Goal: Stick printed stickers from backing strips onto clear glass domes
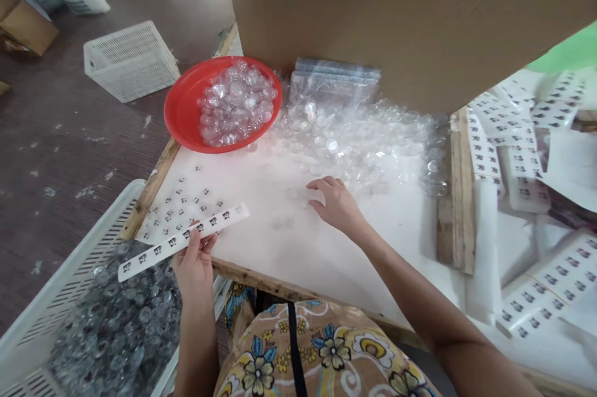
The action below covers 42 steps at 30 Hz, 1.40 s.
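My left hand [194, 260] is closed on a long white strip of stickers [158, 250], printed with a row of small dark figures. The strip is tilted, its right end higher, above the table's left front corner. Over the middle of the white table top [252, 198] is my right hand [336, 201], thumb and forefinger apart, with nothing visible between them. Just beyond it lies a spread of clear, shiny round pieces [332, 145]. Loose small stickers [181, 210] dot the table left of the strip.
A red basin [180, 112] of clear pieces sits at the back left, beside clear plastic packs [333, 83]. A large cardboard box [396, 23] stands behind. Wooden edging [459, 191] borders the right, with sticker sheets [555, 279] beyond. A white crate [84, 269] of clear pieces stands lower left.
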### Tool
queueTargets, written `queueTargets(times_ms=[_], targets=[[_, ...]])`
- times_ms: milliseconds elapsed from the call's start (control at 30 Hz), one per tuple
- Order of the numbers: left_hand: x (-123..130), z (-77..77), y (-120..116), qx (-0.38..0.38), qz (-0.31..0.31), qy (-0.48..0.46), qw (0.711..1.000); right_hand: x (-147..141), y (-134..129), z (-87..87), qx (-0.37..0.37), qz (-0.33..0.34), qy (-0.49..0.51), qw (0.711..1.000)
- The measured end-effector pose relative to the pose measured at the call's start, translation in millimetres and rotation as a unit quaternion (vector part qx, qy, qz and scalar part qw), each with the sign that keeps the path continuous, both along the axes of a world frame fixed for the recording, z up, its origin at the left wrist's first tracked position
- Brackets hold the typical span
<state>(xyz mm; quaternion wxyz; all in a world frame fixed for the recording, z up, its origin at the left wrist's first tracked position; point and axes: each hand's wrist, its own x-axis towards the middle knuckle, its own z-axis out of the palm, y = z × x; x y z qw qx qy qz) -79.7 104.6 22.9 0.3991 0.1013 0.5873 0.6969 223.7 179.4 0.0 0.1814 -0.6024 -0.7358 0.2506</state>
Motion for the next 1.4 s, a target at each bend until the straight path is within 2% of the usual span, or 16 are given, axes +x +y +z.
queueTargets(times_ms=[133, 333, 467, 600, 733, 833, 1000, 1200, 1400], targets=[[3, -0.6, 4, -0.005, -0.004, -0.006, 1.0, 2, -11, 1.2, -0.058, 0.055, -0.007, 0.997], [4, 0.0, 9, -0.005, -0.025, 0.001, 1.0, -8, -13, -7.3, -0.039, 0.014, 0.008, 0.999], [2, 0.1, 5, -0.001, -0.016, 0.008, 1.0, -26, 1, -3.3, -0.014, 0.039, 0.029, 0.999], [2, 0.5, 1, 0.001, -0.015, 0.016, 1.0, -59, 32, -1.4, 0.038, 0.034, 0.066, 0.997], [-2, 1.4, -3, -0.004, -0.014, 0.035, 0.999, -83, 52, -8.0, 0.028, 0.047, 0.045, 0.997], [-6, 0.6, -4, -0.005, 0.0, 0.031, 1.0, -85, 53, -13.4, 0.019, 0.057, 0.024, 0.998], [-6, -0.3, 0, -0.015, 0.005, 0.0, 1.0, -90, 62, -16.9, 0.052, 0.029, 0.036, 0.998], [-7, 0.8, 2, -0.004, 0.002, 0.014, 1.0, -106, 73, -21.6, 0.056, 0.092, 0.068, 0.992], [-16, -1.9, -4, -0.023, 0.016, 0.019, 0.999, -102, 73, -21.7, 0.05, 0.069, 0.075, 0.994]])
